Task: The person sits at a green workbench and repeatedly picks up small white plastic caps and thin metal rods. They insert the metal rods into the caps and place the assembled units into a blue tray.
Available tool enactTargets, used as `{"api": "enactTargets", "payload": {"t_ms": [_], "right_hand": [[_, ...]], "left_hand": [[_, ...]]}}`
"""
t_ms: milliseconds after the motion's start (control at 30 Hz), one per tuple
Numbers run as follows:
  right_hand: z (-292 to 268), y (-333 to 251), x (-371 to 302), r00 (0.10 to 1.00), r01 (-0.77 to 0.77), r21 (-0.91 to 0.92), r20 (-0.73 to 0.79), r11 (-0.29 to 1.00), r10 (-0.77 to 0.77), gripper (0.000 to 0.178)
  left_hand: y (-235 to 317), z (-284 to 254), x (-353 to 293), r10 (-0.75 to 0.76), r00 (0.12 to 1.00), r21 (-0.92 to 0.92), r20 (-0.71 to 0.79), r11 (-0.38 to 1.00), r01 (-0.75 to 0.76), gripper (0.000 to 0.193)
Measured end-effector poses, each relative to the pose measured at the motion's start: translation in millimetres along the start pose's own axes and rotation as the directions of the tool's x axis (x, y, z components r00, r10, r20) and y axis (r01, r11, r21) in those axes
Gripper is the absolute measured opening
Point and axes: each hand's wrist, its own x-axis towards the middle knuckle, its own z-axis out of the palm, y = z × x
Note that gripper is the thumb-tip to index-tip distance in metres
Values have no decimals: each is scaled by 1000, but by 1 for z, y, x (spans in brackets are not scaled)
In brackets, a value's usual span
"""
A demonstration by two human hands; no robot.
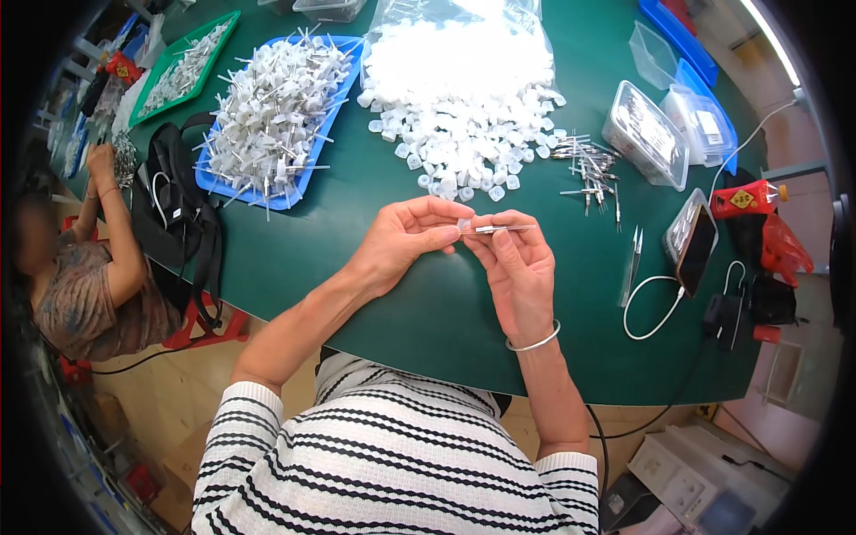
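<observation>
Metal rod [501, 229], thin and silvery, lies almost level between the two hands, a little above the green table [419, 334]. The right hand [520, 263] is closed on it with thumb and fingertips, and its far end points out to the right. The left hand [406, 239] pinches a small translucent cap [464, 224] at the rod's other end.

I judge both pieces to be very light. The rod seems stiff and smooth, so it may roll or turn between the fingers; it is best taken at its thicker middle part, not at the thin tip, which could perhaps bend. The cap looks like hard plastic, somewhat slippery, and it is safer to hold it by its opposite sides.

Whether the rod already enters the cap, or only touches it, I cannot tell, because the fingers cover the meeting place. The cap's opening is also too small to make out.

Farther out, the heap of white caps [459, 156] is so bright near its bag that single pieces melt together. The loose rods [588, 167] beside it cross each other and are hard to count. In the blue tray [354, 55], the upper pieces hide those below.
</observation>
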Motion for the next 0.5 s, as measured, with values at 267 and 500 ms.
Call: {"api": "enactTargets", "payload": {"t_ms": [267, 500], "right_hand": [[4, -2, -2, 993, 101, -112, -50, 988, -108, 15], [-2, -4, -5, 933, 307, -502, -10, 809, -361, 11]], "left_hand": [[-1, -2, 2, -34, 999, -52, 6, 998, 34, 27], [2, -5, 3, -167, 985, -198, 42, 965, 172, 23]]}}
